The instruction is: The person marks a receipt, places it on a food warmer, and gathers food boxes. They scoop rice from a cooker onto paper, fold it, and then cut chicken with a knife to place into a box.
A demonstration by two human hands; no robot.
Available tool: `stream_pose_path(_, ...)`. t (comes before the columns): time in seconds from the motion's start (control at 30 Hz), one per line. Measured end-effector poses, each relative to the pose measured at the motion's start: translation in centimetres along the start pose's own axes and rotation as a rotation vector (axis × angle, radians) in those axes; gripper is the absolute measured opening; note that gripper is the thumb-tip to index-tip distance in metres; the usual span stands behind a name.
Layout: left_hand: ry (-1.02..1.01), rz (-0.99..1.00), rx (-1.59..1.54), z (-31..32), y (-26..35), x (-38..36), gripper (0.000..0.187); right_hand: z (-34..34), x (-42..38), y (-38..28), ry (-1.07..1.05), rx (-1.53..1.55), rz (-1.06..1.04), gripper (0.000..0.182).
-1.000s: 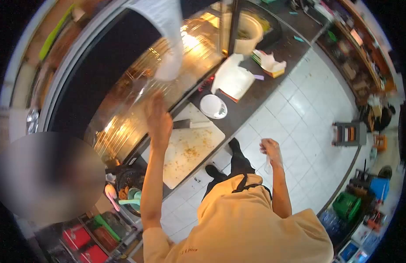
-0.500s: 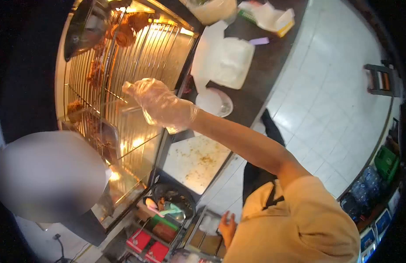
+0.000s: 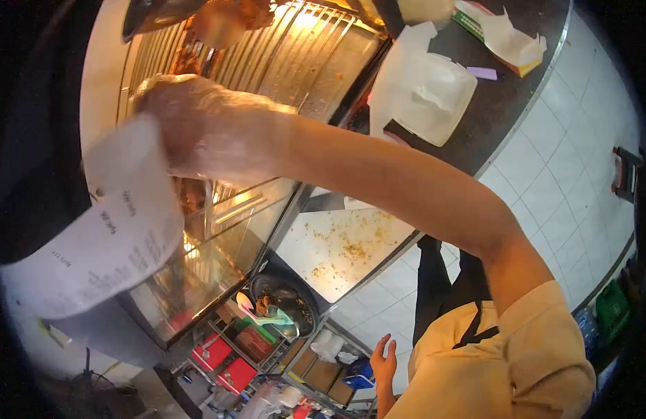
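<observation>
My right hand point(image 3: 190, 129), in a clear plastic glove, is stretched out to the upper left in front of the lit warming cabinet. Motion smears its fingers, which look closed at the upper end of a long white printed receipt point(image 3: 113, 230). The receipt curves down to the left, close to the camera. Low beside my body, my bare left hand point(image 3: 383, 359) holds nothing, with its fingers apart. Behind the gloved hand are metal racks point(image 3: 267, 63) and browned roast meat point(image 3: 221, 21).
Below my right forearm lies a white cutting board point(image 3: 344, 248) with crumbs. A black pan point(image 3: 295, 307) with tongs stands near the board. An open white takeaway box point(image 3: 434, 98) and a carton point(image 3: 504, 35) sit on the dark counter point(image 3: 518, 105). Red boxes point(image 3: 211, 353) are below.
My gloved right hand has moved left, to the receipt's upper end. The receipt now shows where a blurred grey oval was. The view has shifted, and my left hand stays low and empty.
</observation>
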State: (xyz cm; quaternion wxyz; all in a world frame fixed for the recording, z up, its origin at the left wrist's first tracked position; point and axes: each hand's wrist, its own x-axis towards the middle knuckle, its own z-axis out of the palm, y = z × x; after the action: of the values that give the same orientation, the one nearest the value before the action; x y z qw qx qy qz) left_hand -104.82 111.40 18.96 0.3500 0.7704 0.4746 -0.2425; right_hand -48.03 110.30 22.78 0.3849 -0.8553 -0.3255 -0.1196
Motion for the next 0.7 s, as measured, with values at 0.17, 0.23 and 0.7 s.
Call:
stream_pose_path(0.17, 0.062, -0.097, -0.144, 0.6, -0.6, -1.7, 0.033, 3.9, 6.7, -2.2, -0.163, -0.007, -0.028, 0.051)
stream_pose_path(0.23, 0.097, -0.037, -0.169, 1.2, -1.2, -2.4, 0.032, 4.9, 7.4, -2.3, -0.191, -0.031, -0.018, 0.052)
stream_pose_path(0.7, -0.039, 0.145, -0.232, 6.0, -8.7, 1.4, 0.029, -4.2, 4.3, 4.8, 0.223, -0.088, 0.139, 0.056)
